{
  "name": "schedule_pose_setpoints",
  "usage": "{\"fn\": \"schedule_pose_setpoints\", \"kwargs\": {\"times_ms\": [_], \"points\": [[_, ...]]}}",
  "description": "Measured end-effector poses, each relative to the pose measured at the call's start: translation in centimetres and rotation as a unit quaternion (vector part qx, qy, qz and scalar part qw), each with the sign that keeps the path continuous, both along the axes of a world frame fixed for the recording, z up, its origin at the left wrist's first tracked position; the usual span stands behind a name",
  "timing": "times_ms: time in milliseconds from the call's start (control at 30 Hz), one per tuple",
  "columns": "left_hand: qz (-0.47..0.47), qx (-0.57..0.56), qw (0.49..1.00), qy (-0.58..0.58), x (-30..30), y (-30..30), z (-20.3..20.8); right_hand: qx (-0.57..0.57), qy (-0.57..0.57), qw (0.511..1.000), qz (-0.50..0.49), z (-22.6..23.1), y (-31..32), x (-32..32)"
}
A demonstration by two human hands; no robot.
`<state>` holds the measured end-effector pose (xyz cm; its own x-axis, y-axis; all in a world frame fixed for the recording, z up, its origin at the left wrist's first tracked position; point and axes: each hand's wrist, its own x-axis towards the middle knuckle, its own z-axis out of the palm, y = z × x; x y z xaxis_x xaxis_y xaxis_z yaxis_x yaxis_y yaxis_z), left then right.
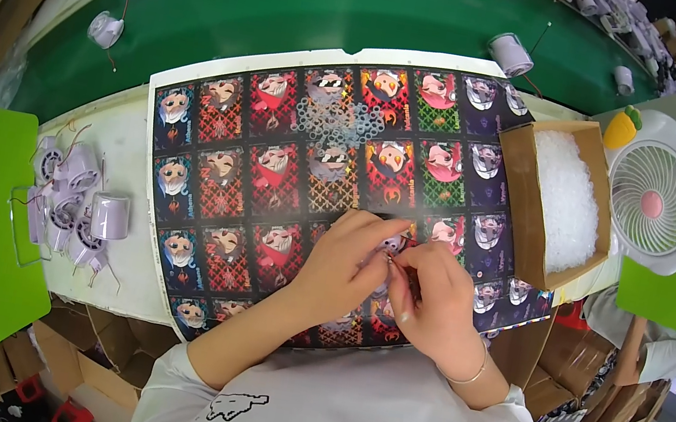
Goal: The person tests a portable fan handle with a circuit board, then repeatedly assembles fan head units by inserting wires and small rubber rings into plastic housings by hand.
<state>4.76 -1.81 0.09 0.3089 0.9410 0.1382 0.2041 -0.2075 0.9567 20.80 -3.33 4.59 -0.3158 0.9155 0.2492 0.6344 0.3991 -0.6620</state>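
My left hand [346, 255] and my right hand [436, 301] meet above a printed sheet [223, 174] covered with rows of cartoon character cards. The fingers of both hands are closed in a pinch, fingertip to fingertip. Whatever small piece sits between them is mostly hidden, and I cannot make it out. A loose cluster of small translucent rings [339, 122] lies on the sheet beyond my hands. To the right, a cardboard box [534, 217] full of small clear-white plastic pieces [568, 200] rests against the sheet's edge.
White fan motor units with wires [71, 202] are heaped at the left. A green conveyor belt [301, 4] runs behind, carrying single motor units [510, 54]. A white fan with pink ears [651, 196] lies past the box. Another person's arm [629, 349] shows at the right.
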Motion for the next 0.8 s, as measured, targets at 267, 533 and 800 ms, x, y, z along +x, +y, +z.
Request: {"fn": "schedule_pose_setpoints", "kwargs": {"times_ms": [267,533,800], "points": [[0.057,-0.007,0.998,0.016,0.9,-0.3,0.1,0.016,-0.041,0.996,-0.077,0.2,-0.7,-1.2],[0.092,0.010,0.995,0.036,1.5,-0.3,0.1,0.082,-0.022,0.991,-0.100,-1.1,-0.1,-1.6],[0.084,0.045,0.995,0.039,1.4,-0.1,0.2,-0.051,-0.059,0.993,0.088,2.3,4.1,1.9]]}}
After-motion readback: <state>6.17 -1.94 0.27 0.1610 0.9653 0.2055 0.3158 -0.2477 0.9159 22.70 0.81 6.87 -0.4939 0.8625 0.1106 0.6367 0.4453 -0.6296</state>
